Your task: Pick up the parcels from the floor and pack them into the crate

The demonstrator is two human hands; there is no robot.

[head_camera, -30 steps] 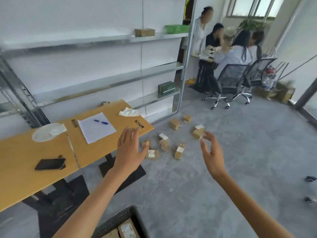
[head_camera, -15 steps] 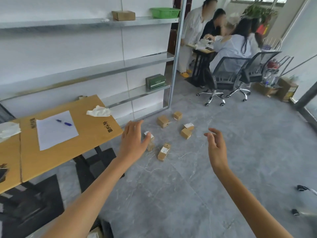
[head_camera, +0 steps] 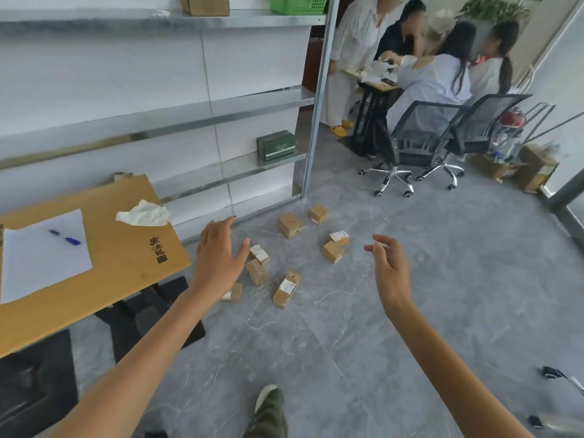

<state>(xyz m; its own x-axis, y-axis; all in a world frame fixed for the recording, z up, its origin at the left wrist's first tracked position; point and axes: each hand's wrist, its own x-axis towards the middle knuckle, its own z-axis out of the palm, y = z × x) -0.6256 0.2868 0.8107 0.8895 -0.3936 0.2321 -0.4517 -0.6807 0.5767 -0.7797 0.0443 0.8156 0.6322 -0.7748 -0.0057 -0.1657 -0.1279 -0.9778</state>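
Observation:
Several small brown cardboard parcels with white labels lie scattered on the grey floor. One parcel (head_camera: 286,289) lies tilted in front, two more (head_camera: 259,263) sit just right of my left hand, a pair (head_camera: 335,246) lies further right, and two others (head_camera: 289,225) rest near the shelf foot. My left hand (head_camera: 218,256) is stretched forward, fingers apart, empty, partly covering a parcel (head_camera: 233,293). My right hand (head_camera: 390,268) is raised, fingers loosely curled apart, holding nothing. The crate is out of view.
A wooden table (head_camera: 126,267) with paper, a blue pen and a tissue stands at left. Metal shelving (head_camera: 189,105) lines the wall. Several people sit around a desk on office chairs (head_camera: 417,147) at the back right. My shoe (head_camera: 268,409) shows at the bottom.
The view has moved forward toward the parcels; the crate at the bottom edge has dropped out of sight. Both hands stay outstretched and empty, and the parcels appear closer.

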